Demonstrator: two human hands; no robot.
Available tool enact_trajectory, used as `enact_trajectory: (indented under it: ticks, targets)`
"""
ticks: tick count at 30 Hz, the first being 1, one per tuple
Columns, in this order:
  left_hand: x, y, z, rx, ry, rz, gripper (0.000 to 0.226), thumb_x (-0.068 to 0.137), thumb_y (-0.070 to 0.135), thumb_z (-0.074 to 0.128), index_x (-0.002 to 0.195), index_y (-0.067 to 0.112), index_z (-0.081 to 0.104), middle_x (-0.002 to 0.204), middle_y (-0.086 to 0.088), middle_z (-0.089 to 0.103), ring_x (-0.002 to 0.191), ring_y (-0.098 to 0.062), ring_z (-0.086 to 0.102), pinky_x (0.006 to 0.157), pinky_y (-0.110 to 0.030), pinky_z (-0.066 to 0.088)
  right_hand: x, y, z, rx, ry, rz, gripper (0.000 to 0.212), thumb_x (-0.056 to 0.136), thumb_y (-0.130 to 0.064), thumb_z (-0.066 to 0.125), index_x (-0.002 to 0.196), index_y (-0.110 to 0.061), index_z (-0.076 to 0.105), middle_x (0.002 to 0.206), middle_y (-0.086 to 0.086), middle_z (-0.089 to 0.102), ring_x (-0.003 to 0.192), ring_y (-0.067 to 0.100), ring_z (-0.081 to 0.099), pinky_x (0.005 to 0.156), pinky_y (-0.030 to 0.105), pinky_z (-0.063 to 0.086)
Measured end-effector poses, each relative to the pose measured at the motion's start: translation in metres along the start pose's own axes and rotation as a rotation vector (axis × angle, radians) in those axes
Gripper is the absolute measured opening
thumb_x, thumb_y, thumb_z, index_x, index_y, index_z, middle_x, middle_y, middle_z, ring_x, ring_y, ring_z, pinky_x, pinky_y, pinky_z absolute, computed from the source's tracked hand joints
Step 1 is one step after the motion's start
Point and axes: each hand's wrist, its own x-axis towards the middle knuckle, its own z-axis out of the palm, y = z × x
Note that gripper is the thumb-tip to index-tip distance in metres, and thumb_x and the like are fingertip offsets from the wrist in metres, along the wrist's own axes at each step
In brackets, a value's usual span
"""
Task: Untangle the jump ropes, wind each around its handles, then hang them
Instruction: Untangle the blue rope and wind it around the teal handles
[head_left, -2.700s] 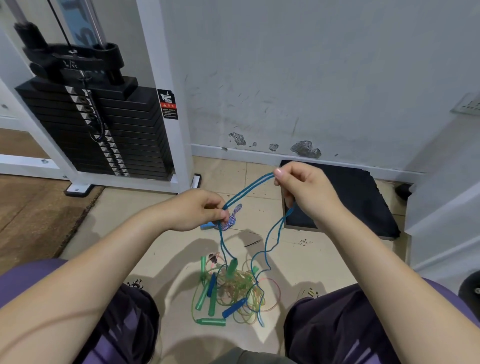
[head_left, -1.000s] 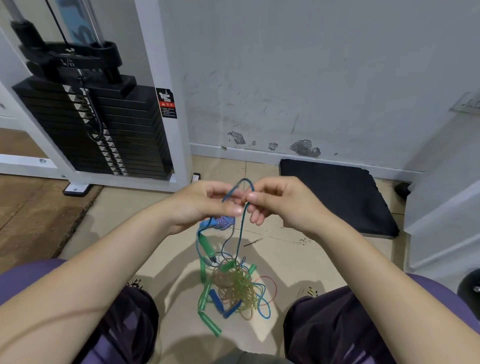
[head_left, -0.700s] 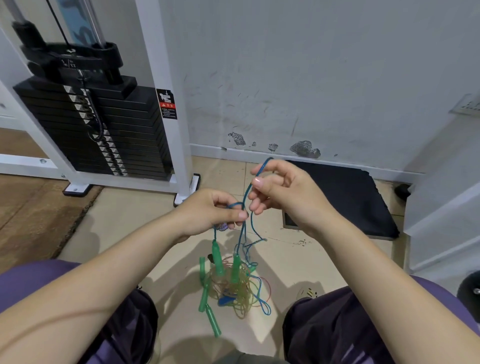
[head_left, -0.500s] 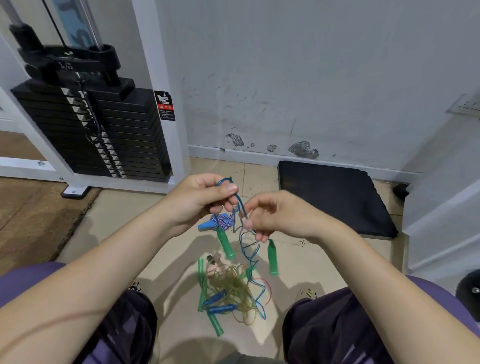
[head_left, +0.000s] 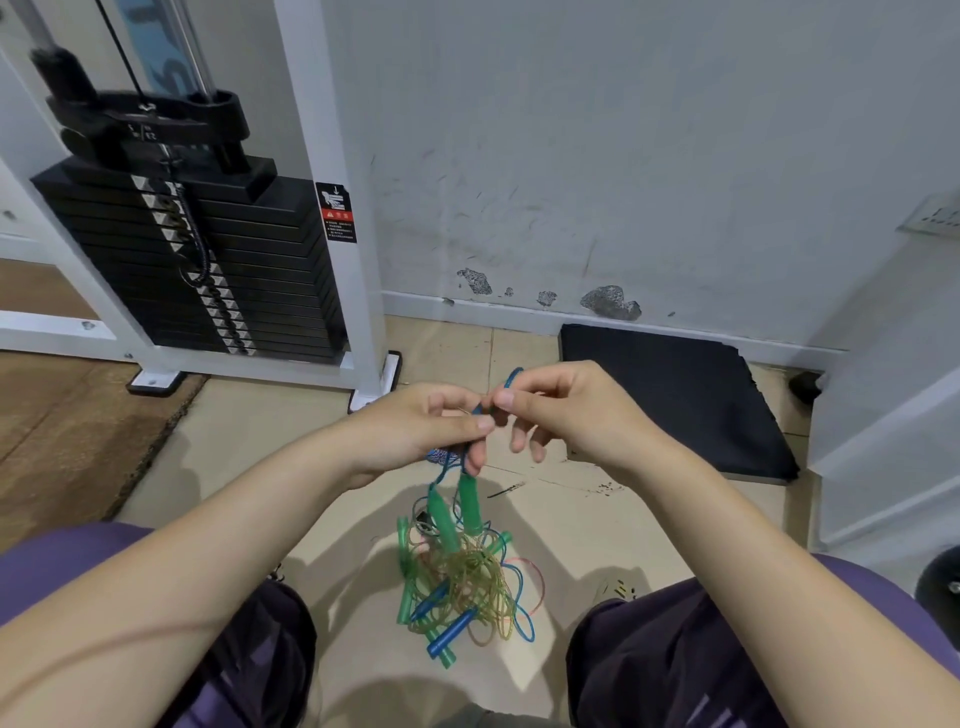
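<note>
At far left stands the black weight stack (head_left: 218, 270) inside its white frame. The left hand (head_left: 415, 434) has its fingers curled around the blue rope (head_left: 511, 376), touching the right hand (head_left: 566, 410), which pinches the same rope between thumb and forefinger. Two green handles (head_left: 470, 499) hang under the hands, above the rope tangle (head_left: 467, 582) on the tiled floor. A black mat (head_left: 675, 395) lies at right by the wall.

The left hand (head_left: 415, 431) hides most of the blue rope (head_left: 511, 376) — tangled pile's (head_left: 462, 582) ropes indistinguishable.
</note>
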Motion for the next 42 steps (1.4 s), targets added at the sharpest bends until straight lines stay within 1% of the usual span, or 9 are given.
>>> enact_trajectory:
  ticks: [5, 8, 12, 16, 20, 27, 32, 38, 42]
  targets:
    - [-0.002, 0.006, -0.002, -0.001, 0.014, 0.012, 0.018, 0.095, 0.022, 0.059, 0.093, 0.008, 0.070, 0.056, -0.001, 0.048, 0.048, -0.015, 0.043, 0.062, -0.029, 0.044, 0.004, 0.002, -0.008, -0.216, 0.276, -0.087, 0.017, 0.085, -0.023, 0.074, 0.079, -0.015, 0.060, 0.069, -0.001, 0.057, 0.059, 0.013, 0.054, 0.056, 0.025, 0.046]
    - [-0.003, 0.008, 0.000, 0.026, -0.066, 0.013, 0.026, 0.088, 0.030, 0.064, 0.097, 0.007, 0.072, 0.056, -0.001, 0.050, 0.045, -0.013, 0.045, 0.060, -0.032, 0.043, 0.002, 0.001, -0.005, -0.223, 0.093, -0.094, 0.007, 0.093, -0.022, 0.064, 0.093, -0.015, 0.065, 0.085, -0.004, 0.065, 0.077, 0.004, 0.057, 0.075, 0.017, 0.044]
    - [-0.002, 0.004, -0.001, 0.090, -0.079, -0.016, 0.032, 0.088, 0.025, 0.068, 0.099, -0.005, 0.070, 0.055, 0.001, 0.057, 0.046, -0.014, 0.048, 0.068, -0.036, 0.045, -0.003, 0.005, 0.003, -0.246, -0.156, 0.037, 0.018, 0.096, -0.025, 0.060, 0.086, -0.011, 0.064, 0.069, -0.002, 0.060, 0.062, 0.012, 0.054, 0.064, 0.024, 0.043]
    - [-0.003, 0.001, -0.007, 0.149, -0.090, -0.079, 0.009, 0.087, 0.013, 0.073, 0.089, 0.005, 0.070, 0.055, -0.002, 0.059, 0.048, -0.015, 0.053, 0.058, -0.023, 0.046, -0.001, 0.002, -0.006, -0.227, -0.037, 0.035, 0.019, 0.090, -0.027, 0.069, 0.078, -0.012, 0.065, 0.060, 0.003, 0.046, 0.051, 0.011, 0.045, 0.047, 0.017, 0.039]
    - [-0.005, 0.004, -0.012, 0.270, -0.055, -0.115, 0.010, 0.096, 0.014, 0.063, 0.087, 0.008, 0.063, 0.053, 0.002, 0.055, 0.047, -0.012, 0.052, 0.049, -0.017, 0.041, 0.003, 0.003, -0.023, -0.112, 0.157, -0.021, 0.021, 0.093, -0.020, 0.064, 0.074, -0.013, 0.057, 0.057, 0.003, 0.051, 0.051, 0.016, 0.047, 0.055, 0.024, 0.039]
    - [-0.004, 0.004, -0.013, 0.176, -0.068, -0.124, 0.018, 0.100, 0.027, 0.058, 0.102, 0.008, 0.059, 0.058, 0.004, 0.034, 0.049, -0.013, 0.025, 0.048, -0.023, 0.033, -0.002, 0.003, -0.015, -0.048, -0.093, 0.086, 0.021, 0.099, -0.018, 0.053, 0.084, -0.005, 0.061, 0.063, 0.006, 0.057, 0.051, 0.018, 0.048, 0.055, 0.024, 0.041]
    - [-0.007, 0.006, -0.009, 0.263, -0.115, -0.068, 0.020, 0.098, 0.029, 0.061, 0.080, 0.029, 0.069, 0.049, 0.004, 0.047, 0.043, -0.014, 0.037, 0.049, -0.022, 0.036, -0.004, -0.001, -0.010, -0.090, -0.074, 0.055, 0.017, 0.093, -0.019, 0.064, 0.080, -0.009, 0.063, 0.056, 0.004, 0.046, 0.045, 0.009, 0.041, 0.043, 0.013, 0.035]
    - [-0.007, 0.005, -0.014, 0.226, -0.155, -0.094, 0.018, 0.100, 0.024, 0.057, 0.092, 0.022, 0.072, 0.070, -0.011, 0.068, 0.055, -0.024, 0.063, 0.061, -0.028, 0.047, -0.002, 0.002, -0.016, -0.177, -0.147, 0.083, 0.015, 0.084, -0.019, 0.075, 0.078, -0.015, 0.062, 0.051, -0.009, 0.042, 0.042, 0.004, 0.030, 0.041, 0.012, 0.025]
    - [-0.007, 0.004, -0.020, 0.193, -0.178, -0.132, 0.017, 0.100, 0.021, 0.057, 0.098, 0.010, 0.069, 0.075, -0.012, 0.071, 0.062, -0.027, 0.066, 0.067, -0.030, 0.052, 0.003, 0.004, -0.024, -0.105, 0.050, -0.020, 0.013, 0.082, -0.013, 0.076, 0.075, -0.017, 0.065, 0.056, -0.005, 0.048, 0.051, 0.011, 0.038, 0.052, 0.024, 0.034]
